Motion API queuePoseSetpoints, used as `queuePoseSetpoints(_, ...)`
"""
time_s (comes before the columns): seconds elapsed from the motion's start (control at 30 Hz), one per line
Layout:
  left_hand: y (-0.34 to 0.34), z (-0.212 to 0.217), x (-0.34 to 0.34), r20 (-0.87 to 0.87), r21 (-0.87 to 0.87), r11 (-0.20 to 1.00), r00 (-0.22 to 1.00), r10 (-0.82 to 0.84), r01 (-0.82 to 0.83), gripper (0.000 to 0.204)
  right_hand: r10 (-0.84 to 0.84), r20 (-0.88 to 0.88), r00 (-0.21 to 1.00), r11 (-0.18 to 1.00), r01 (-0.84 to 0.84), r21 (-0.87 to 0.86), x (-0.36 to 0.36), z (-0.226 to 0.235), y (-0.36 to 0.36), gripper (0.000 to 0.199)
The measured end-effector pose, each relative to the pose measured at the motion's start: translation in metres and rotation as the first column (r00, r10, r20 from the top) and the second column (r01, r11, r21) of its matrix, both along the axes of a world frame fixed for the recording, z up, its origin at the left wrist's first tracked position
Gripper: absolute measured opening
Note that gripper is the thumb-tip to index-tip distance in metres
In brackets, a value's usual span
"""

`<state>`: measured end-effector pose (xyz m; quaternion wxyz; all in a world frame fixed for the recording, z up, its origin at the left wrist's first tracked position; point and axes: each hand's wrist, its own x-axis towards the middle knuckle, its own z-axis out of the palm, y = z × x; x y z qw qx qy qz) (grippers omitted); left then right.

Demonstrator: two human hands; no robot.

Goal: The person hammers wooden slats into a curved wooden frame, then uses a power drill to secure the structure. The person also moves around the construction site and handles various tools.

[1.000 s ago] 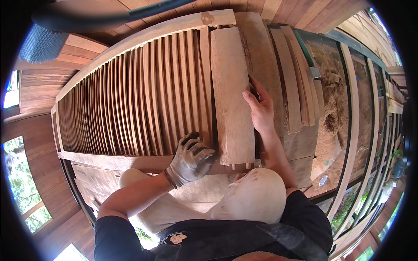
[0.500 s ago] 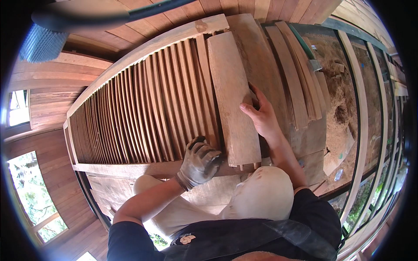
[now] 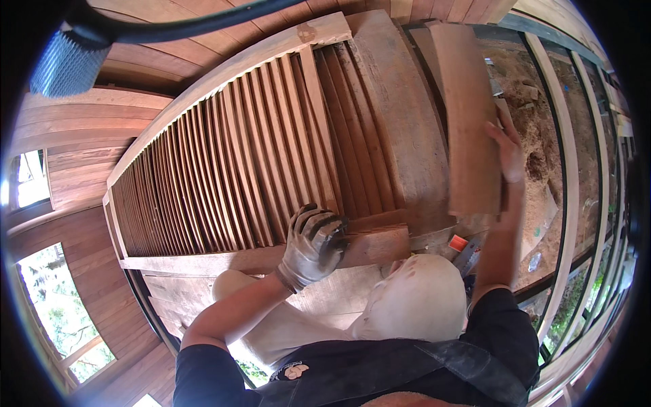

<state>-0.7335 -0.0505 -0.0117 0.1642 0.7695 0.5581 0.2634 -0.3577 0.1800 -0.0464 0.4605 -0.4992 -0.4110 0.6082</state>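
Note:
A wide, flat wooden board is in my bare right hand, gripped by its right edge over the boards stacked on the right. My left hand, in a dirty grey work glove, rests at the lower rail of a louvred wooden frame. Its fingers are curled, and whatever they may hold is hidden. Many thin, slanted slats fill the frame to the left of an upright wooden strip. Right of that strip, several darker slats lie inside the frame's end.
A broad plank lies beside the frame's right end. An orange and grey tool sits near my right knee. Sawdust covers the ground at the right, past pale rails. A blue, ridged object hangs at the upper left.
My right hand has carried the wide board off the frame's right end and over to the right, uncovering the darker slats and the orange tool. My left hand has barely moved.

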Motion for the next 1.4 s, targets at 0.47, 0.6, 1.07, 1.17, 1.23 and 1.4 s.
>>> queuePoseSetpoints(0.47,0.010,0.007,0.005,-0.095,0.002,0.995,0.990,-0.100,0.101,0.051,0.170,0.495,0.852,0.985,-0.128,-0.116,0.062,-0.106,0.024,0.060)
queuePoseSetpoints(0.6,0.004,0.002,0.008,-0.158,-0.025,0.996,0.984,-0.083,0.080,0.055,-0.137,0.907,0.399,0.986,-0.034,0.164,0.048,-0.081,-0.019,0.032)
queuePoseSetpoints(1.07,-0.005,0.242,0.080,-0.224,-0.576,0.782,0.873,-0.433,0.240,0.048,0.867,0.234,0.439,0.204,0.116,-0.972,0.077,0.261,-0.709,0.033)
queuePoseSetpoints(1.17,-0.005,0.286,0.088,0.026,-0.723,0.625,0.916,-0.401,0.294,0.038,0.714,0.394,0.579,0.227,0.341,-0.912,0.051,0.365,-0.774,0.032)
queuePoseSetpoints(1.23,-0.003,0.331,0.099,0.023,-0.679,0.639,0.881,-0.473,0.361,0.033,0.665,0.505,0.551,0.393,0.316,-0.863,0.027,0.403,-0.761,0.035)
queuePoseSetpoints(1.4,-0.003,0.385,0.100,-0.036,-0.751,0.470,0.683,-0.730,0.464,0.032,-0.126,0.714,0.689,0.214,0.722,-0.658,-0.076,0.439,-0.727,0.028)
